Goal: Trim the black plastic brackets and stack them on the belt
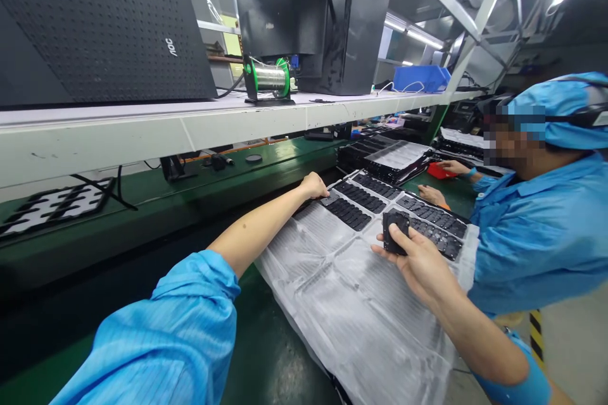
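We're at the green bench (pixel 285 354), with the tray (pixel 390 204) lying across it, and everything here reads off that tray. Right of it, a co-worker in blue (pixel 536 221) leans in close. The pale translucent sheet (pixel 351 297) spreads over the tray's near part, wrinkled and see-through. Now the hands: the left hand (pixel 313 186) is at the tray's far left corner, fingers curled in tight — whether that grip has a part or just an edge, I can't tell. The right hand (pixel 422 259) is over the tray's right half, its grip closed on a flat black piece (pixel 394 234), thumb on top, fingers underneath. Smaller again, the rows of black parts (pixel 349 212) sit packed in the tray's far compartments. To do this well, I'd say hold that piece by its edges, keep it flat and clear of the rows, work the corner gently with the left — and don't let a forearm drag the sheet or jog the neighbours out of line.
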Tool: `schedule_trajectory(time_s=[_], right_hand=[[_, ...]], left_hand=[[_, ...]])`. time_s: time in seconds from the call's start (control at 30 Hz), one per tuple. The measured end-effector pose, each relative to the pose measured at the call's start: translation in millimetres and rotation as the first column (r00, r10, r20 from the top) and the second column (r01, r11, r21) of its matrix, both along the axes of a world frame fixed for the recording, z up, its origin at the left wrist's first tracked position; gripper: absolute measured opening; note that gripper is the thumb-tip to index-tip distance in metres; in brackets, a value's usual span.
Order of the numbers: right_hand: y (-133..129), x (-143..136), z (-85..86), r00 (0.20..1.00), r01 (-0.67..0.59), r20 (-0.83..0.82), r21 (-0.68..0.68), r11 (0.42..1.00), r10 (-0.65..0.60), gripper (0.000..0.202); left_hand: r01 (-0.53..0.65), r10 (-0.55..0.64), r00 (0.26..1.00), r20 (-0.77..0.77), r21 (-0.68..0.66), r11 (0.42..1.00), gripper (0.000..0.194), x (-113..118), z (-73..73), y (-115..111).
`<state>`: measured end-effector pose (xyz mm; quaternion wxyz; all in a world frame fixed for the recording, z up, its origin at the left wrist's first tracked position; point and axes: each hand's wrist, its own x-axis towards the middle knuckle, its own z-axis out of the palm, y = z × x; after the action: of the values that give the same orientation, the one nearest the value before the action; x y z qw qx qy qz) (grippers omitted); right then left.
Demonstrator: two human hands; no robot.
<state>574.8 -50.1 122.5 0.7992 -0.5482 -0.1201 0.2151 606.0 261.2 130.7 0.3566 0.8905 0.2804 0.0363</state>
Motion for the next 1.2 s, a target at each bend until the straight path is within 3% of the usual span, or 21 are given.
schedule_trajectory(time_s=[0.13, 0.23, 0.4, 0.7, 0.8, 0.87, 0.97, 1.03, 1.2], right_hand=[[-5, -2, 0.4, 1.000, 0.003, -0.005, -0.015, 1.000, -0.003, 0.047], [-11, -2, 1.2, 1.000, 0.001, -0.006, -0.030, 1.000, -0.001, 0.047], [-25, 0, 0.7, 1.000, 0.008, 0.002, -0.040, 0.999, -0.008, 0.046], [-52, 0, 3.2, 1.000, 0.014, 0.007, -0.047, 0.999, -0.014, 0.047], [-55, 3, 1.7, 1.000, 0.016, 0.013, -0.048, 0.999, -0.015, 0.044], [-52, 3, 0.8, 0.999, 0.021, 0.024, -0.035, 0.999, -0.020, 0.044], [-43, 1, 1.3, 0.998, 0.022, 0.051, 0.001, 1.000, -0.022, 0.047], [-38, -2, 2.3, 0.997, 0.014, 0.069, 0.016, 1.000, -0.015, 0.049], [-51, 4, -0.1, 0.993, 0.053, 0.107, -0.023, 0.998, -0.050, 0.050]], left_hand=[[0.038, -0.037, 0.999, -0.008, 0.157, 0.987, 0.036, -1, 2.0, -5], [0.132, -0.131, 0.991, -0.017, 0.225, 0.965, 0.035, -2, 1.2, -14], [0.271, -0.268, 0.962, -0.049, 0.269, 0.924, 0.034, 0, -3.3, -23], [0.302, -0.335, 0.940, 0.072, 0.285, 0.910, 0.029, -17, 3.1, -31], [0.326, -0.364, 0.916, 0.171, 0.216, 0.920, 0.021, -30, 10.5, -57], [0.404, -0.423, 0.875, 0.234, 0.127, 0.906, 0.027, -39, 15.7, -87], [0.574, -0.540, 0.784, 0.306, -0.026, 0.819, 0.026, -49, 22.5, -135], [0.626, -0.562, 0.751, 0.347, -0.100, 0.774, 0.024, -54, 26.4, -160], [0.594, -0.490, 0.781, 0.386, -0.218, 0.774, 0.026, -48, 32.7, -179]])
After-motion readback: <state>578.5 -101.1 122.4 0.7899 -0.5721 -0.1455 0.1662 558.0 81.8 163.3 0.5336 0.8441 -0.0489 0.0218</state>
